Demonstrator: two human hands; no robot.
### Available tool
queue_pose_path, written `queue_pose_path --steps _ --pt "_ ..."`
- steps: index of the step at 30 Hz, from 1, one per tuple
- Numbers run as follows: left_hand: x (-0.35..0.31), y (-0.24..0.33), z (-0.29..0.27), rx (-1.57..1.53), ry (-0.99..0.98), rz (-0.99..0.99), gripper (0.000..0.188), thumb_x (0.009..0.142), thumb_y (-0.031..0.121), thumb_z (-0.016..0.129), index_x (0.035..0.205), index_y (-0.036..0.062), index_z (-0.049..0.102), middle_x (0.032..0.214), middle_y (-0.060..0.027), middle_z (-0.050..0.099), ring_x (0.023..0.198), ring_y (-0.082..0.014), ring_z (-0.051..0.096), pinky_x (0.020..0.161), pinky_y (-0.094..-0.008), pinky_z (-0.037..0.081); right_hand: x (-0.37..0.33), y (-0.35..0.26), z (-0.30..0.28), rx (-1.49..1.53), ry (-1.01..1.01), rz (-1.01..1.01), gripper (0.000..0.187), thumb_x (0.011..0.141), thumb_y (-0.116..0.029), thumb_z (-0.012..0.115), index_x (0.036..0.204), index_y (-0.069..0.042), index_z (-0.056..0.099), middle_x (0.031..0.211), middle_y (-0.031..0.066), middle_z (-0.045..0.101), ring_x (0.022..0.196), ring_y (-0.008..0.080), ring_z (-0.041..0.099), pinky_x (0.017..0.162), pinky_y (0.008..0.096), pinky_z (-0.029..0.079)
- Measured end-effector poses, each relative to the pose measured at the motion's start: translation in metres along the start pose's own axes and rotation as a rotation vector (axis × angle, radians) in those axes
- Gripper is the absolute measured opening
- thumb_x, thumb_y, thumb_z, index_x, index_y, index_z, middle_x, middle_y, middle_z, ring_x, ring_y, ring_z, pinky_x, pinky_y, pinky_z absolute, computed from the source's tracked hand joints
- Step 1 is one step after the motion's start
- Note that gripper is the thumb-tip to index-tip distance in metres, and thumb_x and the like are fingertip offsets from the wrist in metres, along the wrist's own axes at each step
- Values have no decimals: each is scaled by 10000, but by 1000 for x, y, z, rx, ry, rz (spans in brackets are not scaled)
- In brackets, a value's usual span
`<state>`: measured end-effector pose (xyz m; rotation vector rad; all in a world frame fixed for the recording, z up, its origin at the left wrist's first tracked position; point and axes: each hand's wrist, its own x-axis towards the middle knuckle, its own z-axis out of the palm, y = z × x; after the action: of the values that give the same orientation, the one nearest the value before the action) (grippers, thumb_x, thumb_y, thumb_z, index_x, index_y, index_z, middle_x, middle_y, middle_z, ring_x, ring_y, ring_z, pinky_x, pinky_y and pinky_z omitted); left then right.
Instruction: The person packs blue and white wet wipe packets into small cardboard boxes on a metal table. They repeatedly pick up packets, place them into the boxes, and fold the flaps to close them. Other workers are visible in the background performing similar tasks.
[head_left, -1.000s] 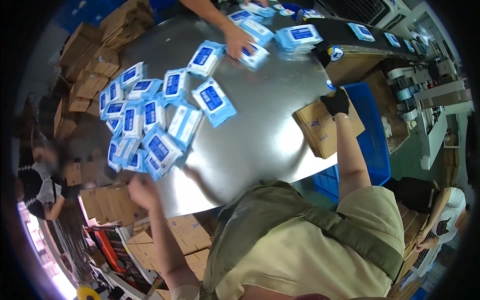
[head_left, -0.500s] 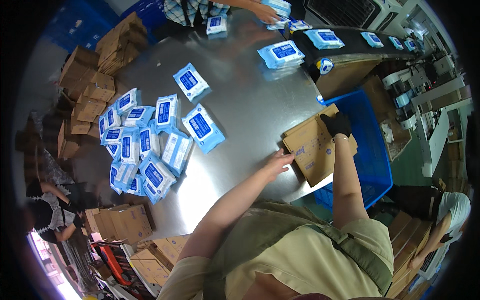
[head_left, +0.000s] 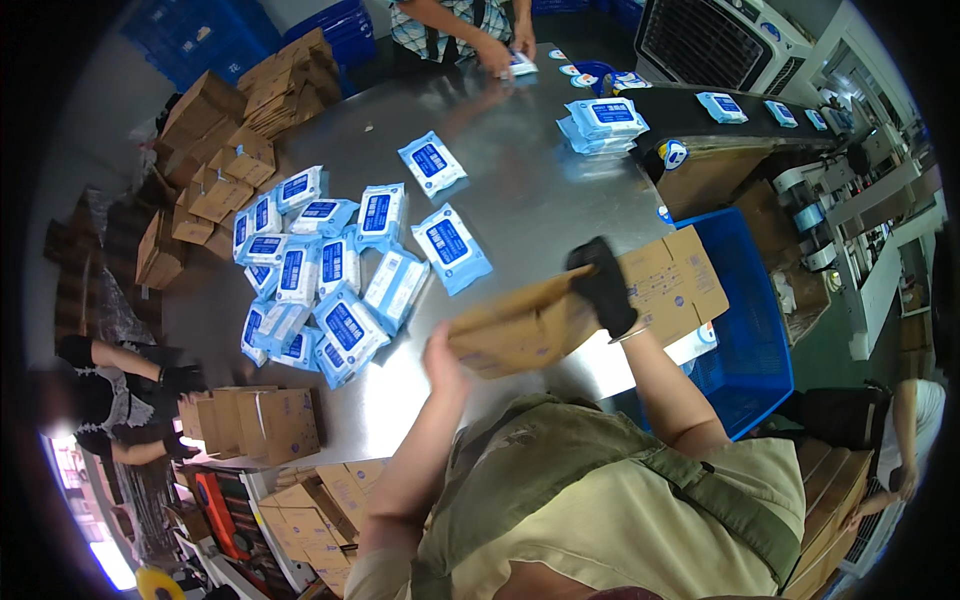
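Fingers of the black-gloved right hand (head_left: pixel 603 288) grip the right end of a folded carton (head_left: pixel 522 330) over the steel table (head_left: pixel 535 230). The bare left hand (head_left: pixel 445 362) meets its left end; blur prevents telling the grip. Outward: flat carton (head_left: pixel 678 285) near a blue crate (head_left: pixel 748 355) at right, soft packs (head_left: pixel 295 272) clustered at left.

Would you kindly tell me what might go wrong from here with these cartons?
The blurred carton could slip, as only the right hand clearly holds it; contact by the left hand is unclear. Swung left, it might knock a nearby blue-and-white pack. The flat carton, seemingly reaching over the blue crate, might tip in.
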<state>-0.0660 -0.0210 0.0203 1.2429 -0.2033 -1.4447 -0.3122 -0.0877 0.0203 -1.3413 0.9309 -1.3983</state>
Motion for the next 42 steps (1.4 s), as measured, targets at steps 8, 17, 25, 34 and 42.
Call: queue_pose_path --steps 8,17,25,34,42 --pt "-75 20 -148 1131 -387 734 589 703 32 560 1287 58 497 1450 -208 263 1343 -352 250 1094 -390 179 -61 13 166 -708 -148 -274 578 637 -188 708 1156 -39 500 1154 147 514 1098 316 468 938 411 374" --pt "-42 8 -121 1486 135 1010 266 694 241 711 893 84 627 1044 -115 541 1007 -299 475 889 -416 342 -67 -70 153 -799 -626 -576 526 667 -237 713 1124 -56 527 1107 151 525 1083 338 478 991 475 331" --pt "-27 20 -88 1561 -253 1137 666 580 288 797 1106 -33 543 1088 -175 591 1077 -363 529 965 -425 394 -75 -13 100 -699 -531 -259 681 700 -220 727 1293 -73 427 1333 169 416 1268 323 364 1050 424 294" --pt "86 -130 -172 645 -268 -492 544 922 417 466 1279 7 440 1252 -112 515 1104 -261 509 932 -413 415 -73 13 101 -962 -304 508 426 892 -373 387 1258 -171 469 1032 199 616 958 338 598 841 414 459" --pt "43 29 -127 1539 -349 461 404 833 275 586 1073 -49 584 1003 -262 591 902 -377 570 813 -450 444 -76 9 159 -892 -706 419 402 908 -382 368 1183 -146 543 1109 191 583 1005 349 565 885 427 425"
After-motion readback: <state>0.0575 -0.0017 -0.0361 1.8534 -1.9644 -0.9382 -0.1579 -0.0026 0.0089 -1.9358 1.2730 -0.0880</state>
